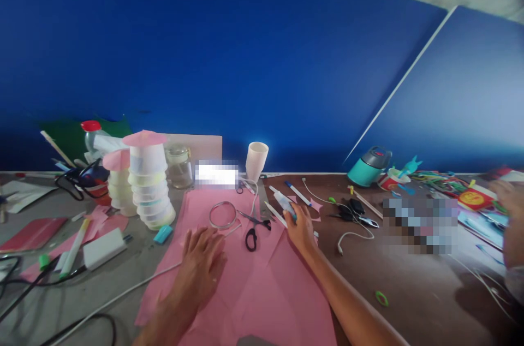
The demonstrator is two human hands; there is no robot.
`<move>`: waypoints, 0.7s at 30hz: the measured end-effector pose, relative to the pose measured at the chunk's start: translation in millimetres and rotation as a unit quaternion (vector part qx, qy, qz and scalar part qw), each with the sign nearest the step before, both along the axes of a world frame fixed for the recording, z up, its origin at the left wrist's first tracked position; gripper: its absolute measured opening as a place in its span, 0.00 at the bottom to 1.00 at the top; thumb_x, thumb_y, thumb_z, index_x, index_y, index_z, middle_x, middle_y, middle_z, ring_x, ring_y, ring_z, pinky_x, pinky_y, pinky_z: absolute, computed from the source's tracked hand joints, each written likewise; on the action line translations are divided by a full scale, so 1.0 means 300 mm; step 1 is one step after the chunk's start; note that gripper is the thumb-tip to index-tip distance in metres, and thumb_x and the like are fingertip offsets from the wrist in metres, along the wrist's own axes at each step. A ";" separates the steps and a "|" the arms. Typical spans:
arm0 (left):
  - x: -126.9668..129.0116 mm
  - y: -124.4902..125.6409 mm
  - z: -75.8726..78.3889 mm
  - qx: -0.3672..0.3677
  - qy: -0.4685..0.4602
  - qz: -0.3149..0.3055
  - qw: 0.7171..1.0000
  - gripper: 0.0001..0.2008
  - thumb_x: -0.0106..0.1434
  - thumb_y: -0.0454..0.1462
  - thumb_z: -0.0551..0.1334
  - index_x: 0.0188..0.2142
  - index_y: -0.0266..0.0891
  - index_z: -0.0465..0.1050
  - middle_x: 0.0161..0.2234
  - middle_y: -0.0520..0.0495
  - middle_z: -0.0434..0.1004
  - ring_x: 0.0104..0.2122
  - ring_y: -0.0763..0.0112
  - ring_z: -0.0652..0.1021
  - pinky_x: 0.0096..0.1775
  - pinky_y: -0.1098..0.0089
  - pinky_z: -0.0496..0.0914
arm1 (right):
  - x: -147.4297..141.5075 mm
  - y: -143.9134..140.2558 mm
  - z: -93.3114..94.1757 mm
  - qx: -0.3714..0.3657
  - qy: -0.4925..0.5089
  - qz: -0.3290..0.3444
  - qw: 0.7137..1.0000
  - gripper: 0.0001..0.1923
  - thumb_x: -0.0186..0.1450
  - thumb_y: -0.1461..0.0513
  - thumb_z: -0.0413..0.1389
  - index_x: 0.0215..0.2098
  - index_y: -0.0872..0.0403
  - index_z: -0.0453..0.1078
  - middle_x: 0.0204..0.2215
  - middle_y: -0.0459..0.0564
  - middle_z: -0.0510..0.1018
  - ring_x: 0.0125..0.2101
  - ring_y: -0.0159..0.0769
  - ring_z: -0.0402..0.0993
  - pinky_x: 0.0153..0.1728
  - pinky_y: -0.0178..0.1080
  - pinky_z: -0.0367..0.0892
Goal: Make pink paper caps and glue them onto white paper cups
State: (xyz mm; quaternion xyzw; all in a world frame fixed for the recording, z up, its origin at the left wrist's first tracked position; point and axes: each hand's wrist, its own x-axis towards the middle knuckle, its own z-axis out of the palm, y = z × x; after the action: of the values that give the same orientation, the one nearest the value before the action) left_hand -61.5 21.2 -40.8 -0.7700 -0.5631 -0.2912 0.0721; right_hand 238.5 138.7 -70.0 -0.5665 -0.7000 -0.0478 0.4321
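**A:** What have I got in hand right now?

**B:** From my feed, the right hand is out at the far right edge of the pink paper sheet, its fingers curled round a glue tube that points away toward the blue wall. The left hand lies flat on the sheet, palm down, fingers spread, gripping nothing.

**A:** How do I do this well?

**B:** I'd judge that steady pressure from the left palm matters most; the sheet is creased and would slide on the counter otherwise. I'd hold the tube low on its body so the tip can be aimed, and squeeze lightly.

**A:** Anything close that could get in the way?

**B:** The black-handled scissors lie on the paper between my two hands, and a wire ring sits just beyond the left fingertips. A white cup stands farther back.

**A:** And the arms?

**B:** Right forearm runs diagonally in from the lower right, wrist fairly straight. Left forearm comes up from the bottom edge, wrist flat on the sheet.
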 end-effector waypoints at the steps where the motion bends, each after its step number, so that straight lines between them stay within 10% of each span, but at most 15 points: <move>1: 0.004 -0.006 0.008 -0.014 0.005 -0.025 1.000 0.15 0.64 0.36 0.59 0.51 0.46 0.74 0.53 0.43 0.77 0.56 0.51 0.72 0.62 0.42 0.57 | 0.001 -0.002 0.004 0.001 -0.002 -0.004 1.000 0.14 0.69 0.58 0.50 0.46 0.54 0.73 0.37 0.57 0.77 0.40 0.48 0.72 0.42 0.49 0.70; 7: 0.014 -0.033 0.027 -0.075 0.086 -0.136 0.984 0.27 0.64 0.51 0.63 0.60 0.49 0.68 0.61 0.43 0.70 0.63 0.44 0.64 0.62 0.35 0.53 | -0.014 -0.025 0.016 -0.005 -0.023 -0.016 1.000 0.15 0.71 0.57 0.49 0.44 0.54 0.76 0.35 0.55 0.77 0.39 0.47 0.70 0.43 0.49 0.66; 21: 0.054 -0.083 0.129 -0.192 0.077 -0.169 0.964 0.23 0.59 0.54 0.68 0.50 0.50 0.77 0.59 0.43 0.73 0.59 0.47 0.70 0.62 0.43 0.59 | -0.015 -0.021 0.013 -0.010 -0.033 0.019 0.999 0.13 0.71 0.58 0.48 0.41 0.54 0.74 0.35 0.56 0.79 0.39 0.46 0.72 0.44 0.48 0.66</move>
State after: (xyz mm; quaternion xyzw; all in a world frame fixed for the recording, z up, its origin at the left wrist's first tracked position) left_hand -45.4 -3.7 -2.0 -0.8735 -0.4628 -0.1256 -0.0844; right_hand 234.1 132.4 -66.1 -0.5553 -0.7251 -0.0509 0.4041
